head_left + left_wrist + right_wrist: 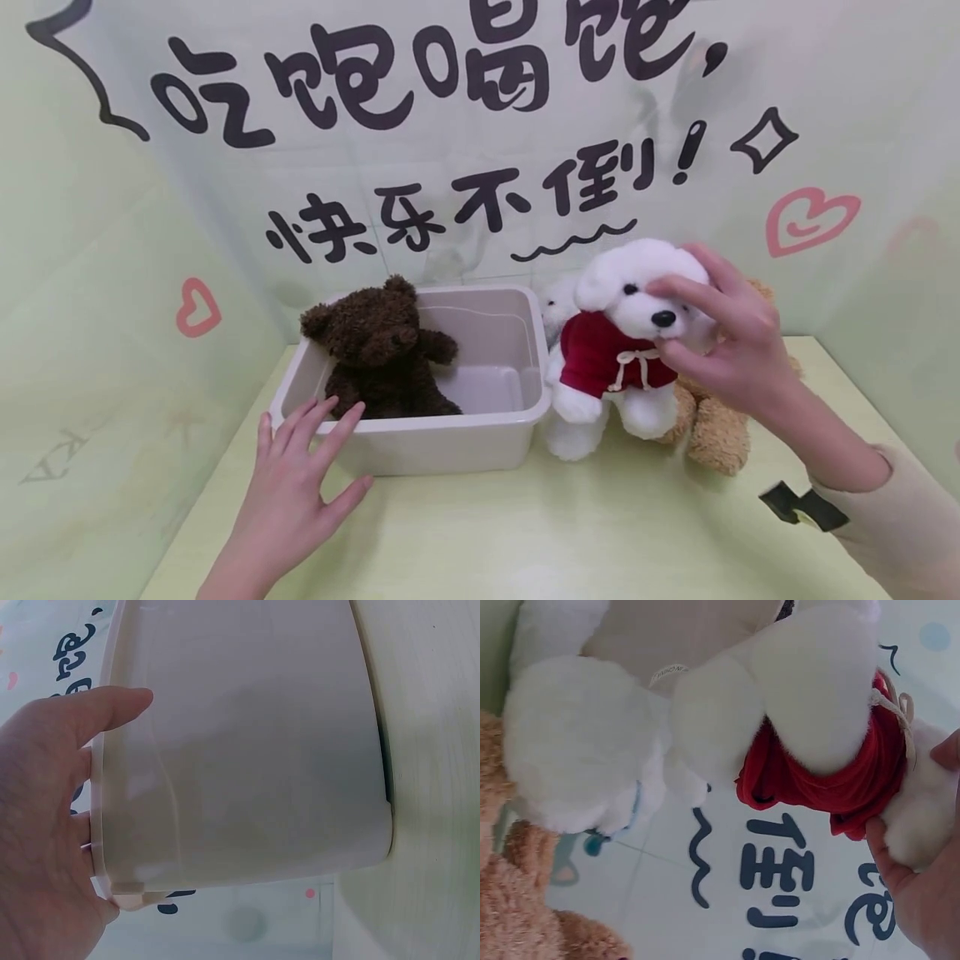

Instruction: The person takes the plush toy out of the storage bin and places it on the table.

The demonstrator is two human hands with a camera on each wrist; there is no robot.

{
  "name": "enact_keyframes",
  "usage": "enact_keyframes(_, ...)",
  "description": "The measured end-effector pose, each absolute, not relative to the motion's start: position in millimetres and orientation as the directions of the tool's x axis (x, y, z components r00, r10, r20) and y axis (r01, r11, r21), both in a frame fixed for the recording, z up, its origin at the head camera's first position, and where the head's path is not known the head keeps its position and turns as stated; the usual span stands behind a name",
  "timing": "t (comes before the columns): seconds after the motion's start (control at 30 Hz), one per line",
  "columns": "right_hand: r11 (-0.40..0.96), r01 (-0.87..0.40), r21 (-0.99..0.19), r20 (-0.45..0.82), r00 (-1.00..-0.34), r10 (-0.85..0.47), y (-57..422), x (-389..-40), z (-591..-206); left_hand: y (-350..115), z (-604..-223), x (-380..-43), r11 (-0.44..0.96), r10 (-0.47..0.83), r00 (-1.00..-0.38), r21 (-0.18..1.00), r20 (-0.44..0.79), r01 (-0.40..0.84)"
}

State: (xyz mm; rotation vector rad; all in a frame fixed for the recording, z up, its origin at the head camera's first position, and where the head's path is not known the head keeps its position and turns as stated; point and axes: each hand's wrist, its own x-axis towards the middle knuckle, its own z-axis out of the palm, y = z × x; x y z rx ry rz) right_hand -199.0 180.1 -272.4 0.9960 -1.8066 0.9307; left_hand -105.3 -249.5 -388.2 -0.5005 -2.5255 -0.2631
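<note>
My right hand [731, 333] grips a white plush dog [656, 292] by the head, thumb under its muzzle. The dog wears a red top with a cream drawstring and is held up beside the bin's right end. In the right wrist view its legs and red top [810, 780] show. At the front left of a pale plastic bin [450, 446], my left hand [292, 492] holds the rim, fingers over it and thumb along the outer wall [247, 750]. A dark brown teddy bear [375, 333] sits inside, towards the left.
Behind the held dog, a tan plush toy [720, 433] and another white plush toy [585, 742] are partly hidden, to the right of the bin. A printed cloth backdrop [450, 192] rises behind the pale tabletop [525, 533] and along its sides.
</note>
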Motion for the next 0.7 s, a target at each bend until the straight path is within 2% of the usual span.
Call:
enact_keyframes(0.37,0.376,-0.898,-0.229,0.884,-0.354,-0.305,198.7,-203.4,-302.5,-247.8,-383.2,-105.6,0.920,0.288,-0.806,0.083,0.517,0.383)
enact_keyframes(0.57,0.390,-0.887,-0.247,0.847,-0.393,-0.358,211.3,-209.3,-320.1,-246.1,-382.8,-105.0,0.923,0.284,-0.812,0.085,0.510,0.376)
enact_keyframes(0.7,0.341,-0.909,-0.239,0.842,-0.369,-0.394,211.8,-205.5,-324.2,-245.0,-383.1,-104.5,0.923,0.280,-0.812,0.087,0.511,0.374)
